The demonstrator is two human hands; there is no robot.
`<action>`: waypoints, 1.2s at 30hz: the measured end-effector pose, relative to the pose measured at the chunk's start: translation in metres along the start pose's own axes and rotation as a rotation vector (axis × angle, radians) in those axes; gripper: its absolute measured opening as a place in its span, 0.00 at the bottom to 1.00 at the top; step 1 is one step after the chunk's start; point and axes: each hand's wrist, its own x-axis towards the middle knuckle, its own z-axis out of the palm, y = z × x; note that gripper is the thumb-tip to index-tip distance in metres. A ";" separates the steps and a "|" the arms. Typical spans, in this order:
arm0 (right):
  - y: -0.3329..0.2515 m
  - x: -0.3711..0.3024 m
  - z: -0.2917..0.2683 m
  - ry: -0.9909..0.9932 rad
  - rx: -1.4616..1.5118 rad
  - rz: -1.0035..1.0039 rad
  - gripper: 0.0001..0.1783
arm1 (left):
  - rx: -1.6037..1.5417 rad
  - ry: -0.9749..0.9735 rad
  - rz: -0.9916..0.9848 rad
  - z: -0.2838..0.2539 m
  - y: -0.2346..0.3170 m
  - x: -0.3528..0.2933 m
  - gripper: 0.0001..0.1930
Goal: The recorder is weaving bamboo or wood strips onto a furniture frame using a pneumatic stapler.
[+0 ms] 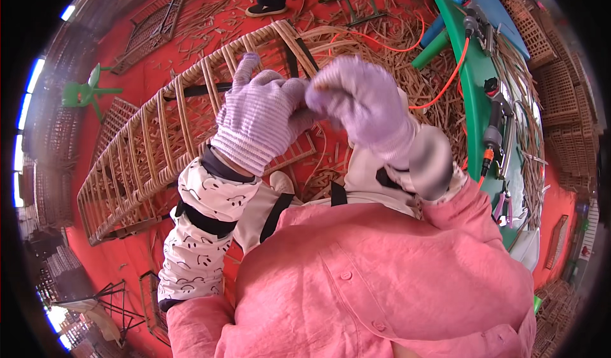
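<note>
Both hands wear lilac knitted gloves and nearly meet in front of my body. My left hand (259,113) is over the near side of a long rattan frame (153,113) with strips wound around its rim. Its outer finger stretches onto the frame; the others curl, thumb and forefinger closed toward the right hand. What they hold is hidden. My right hand (363,103) is raised just right of it, fingers curled in and slightly blurred. Anything between them cannot be made out. The frame slants from lower left to upper middle, with a dark bar across it.
Loose rattan strips (439,113) litter the red floor (121,262). To the right, a green table (470,71) bears power tools (493,132) with orange cables and pliers (504,206). A co-worker's shoe (266,10) shows at the top. A green stool (86,92) stands left.
</note>
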 end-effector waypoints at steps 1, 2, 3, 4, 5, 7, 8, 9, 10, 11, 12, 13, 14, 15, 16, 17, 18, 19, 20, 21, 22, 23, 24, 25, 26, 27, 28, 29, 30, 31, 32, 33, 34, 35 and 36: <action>0.007 0.009 0.000 0.002 -0.004 0.000 0.04 | -0.041 -0.056 -0.061 -0.003 0.003 0.002 0.17; 0.014 0.016 0.001 -0.002 -0.047 0.009 0.05 | -0.031 -0.064 -0.072 -0.008 0.006 0.005 0.19; 0.021 0.023 0.003 -0.006 -0.088 0.015 0.06 | -0.029 -0.062 -0.068 -0.009 0.005 0.005 0.19; 0.026 0.029 0.004 0.002 -0.215 -0.140 0.08 | -0.018 -0.083 -0.097 -0.010 0.005 0.005 0.19; 0.028 0.031 0.004 0.008 -0.216 -0.143 0.08 | -0.005 -0.105 -0.124 -0.011 0.004 0.004 0.19; 0.030 0.033 0.002 0.020 -0.189 -0.049 0.07 | -0.033 -0.079 -0.129 -0.009 0.004 0.005 0.19; 0.026 0.030 -0.002 0.033 -0.132 -0.045 0.06 | -0.107 -0.053 -0.179 -0.011 0.007 0.004 0.18; 0.028 0.028 -0.009 0.042 -0.138 -0.044 0.06 | -0.182 -0.027 -0.225 -0.012 0.009 0.006 0.18; 0.033 0.022 -0.017 0.103 -0.106 0.009 0.05 | -0.212 -0.092 -0.290 -0.009 0.009 0.008 0.16; 0.039 0.014 -0.027 0.165 -0.075 0.063 0.05 | -0.214 -0.093 -0.276 -0.010 0.010 0.012 0.16; 0.051 0.003 -0.041 0.149 -0.063 0.059 0.09 | -0.249 -0.174 -0.367 -0.013 0.012 0.016 0.18; 0.050 -0.005 -0.051 0.148 -0.057 0.056 0.09 | -0.283 -0.253 -0.471 -0.016 0.011 0.016 0.20; 0.047 -0.014 -0.061 0.166 -0.062 0.204 0.10 | -0.296 -0.234 -0.456 -0.009 0.004 0.014 0.20; 0.047 -0.024 -0.075 0.187 -0.071 0.356 0.11 | -0.298 -0.236 -0.454 -0.003 -0.002 0.015 0.20; 0.051 -0.033 -0.089 0.211 -0.177 0.375 0.09 | -0.433 -0.257 -0.468 -0.001 -0.007 0.015 0.20; 0.057 -0.042 -0.104 0.234 -0.284 0.394 0.07 | -0.570 -0.277 -0.481 -0.001 -0.010 0.015 0.20; 0.057 -0.050 -0.120 0.246 -0.369 0.455 0.08 | -0.651 -0.312 -0.478 -0.001 -0.012 0.016 0.16; 0.056 -0.061 -0.139 0.267 -0.466 0.525 0.08 | -0.665 -0.322 -0.460 0.002 -0.012 0.020 0.16; 0.058 -0.072 -0.160 0.296 -0.508 0.635 0.08 | -0.827 -0.324 -0.501 0.003 -0.010 0.022 0.15; 0.063 -0.085 -0.181 0.328 -0.547 0.742 0.08 | -0.987 -0.326 -0.542 0.001 -0.005 0.024 0.13; 0.073 -0.101 -0.205 0.400 -0.542 0.795 0.09 | -1.017 -0.323 -0.587 -0.013 0.006 0.031 0.10; 0.079 -0.110 -0.218 0.423 -0.584 0.803 0.09 | -0.951 -0.383 -0.538 -0.017 -0.002 0.032 0.08; 0.082 -0.123 -0.239 0.356 -0.820 0.722 0.11 | -0.928 -0.338 -0.546 -0.020 -0.003 0.029 0.07; 0.081 -0.138 -0.265 0.275 -1.061 0.646 0.12 | -0.917 -0.349 -0.542 -0.020 -0.005 0.027 0.06; 0.090 -0.138 -0.272 0.277 -1.099 0.714 0.17 | -0.992 -0.353 -0.595 -0.025 -0.009 0.017 0.05; 0.089 -0.156 -0.288 0.303 -1.166 0.827 0.21 | -1.003 -0.419 -0.588 -0.016 -0.008 0.024 0.03; 0.089 -0.160 -0.300 0.315 -1.189 0.833 0.21 | -1.029 -0.423 -0.641 -0.020 -0.011 0.024 0.04; 0.091 -0.163 -0.312 0.356 -1.187 0.984 0.25 | -1.133 -0.351 -0.699 -0.015 -0.011 0.024 0.03; 0.101 -0.151 -0.308 0.359 -1.144 1.105 0.29 | -1.137 -0.319 -0.762 -0.025 -0.012 0.018 0.03; 0.105 -0.157 -0.323 0.294 -1.036 1.228 0.33 | -1.163 -0.331 -0.808 -0.016 -0.011 0.020 0.03; 0.120 -0.168 -0.337 0.196 -0.968 1.083 0.35 | -1.041 -0.352 -0.658 -0.014 -0.014 0.023 0.03; 0.119 -0.167 -0.337 0.211 -0.926 1.066 0.37 | -0.913 -0.374 -0.522 -0.014 -0.018 0.027 0.03; 0.105 -0.151 -0.325 0.223 -0.934 1.002 0.37 | -0.883 -0.351 -0.476 -0.017 -0.019 0.027 0.03; 0.113 -0.162 -0.346 0.206 -0.895 1.074 0.39 | -0.860 -0.335 -0.418 -0.015 -0.017 0.030 0.04; 0.121 -0.171 -0.367 0.173 -0.913 1.108 0.41 | -0.939 -0.323 -0.490 -0.014 -0.015 0.030 0.04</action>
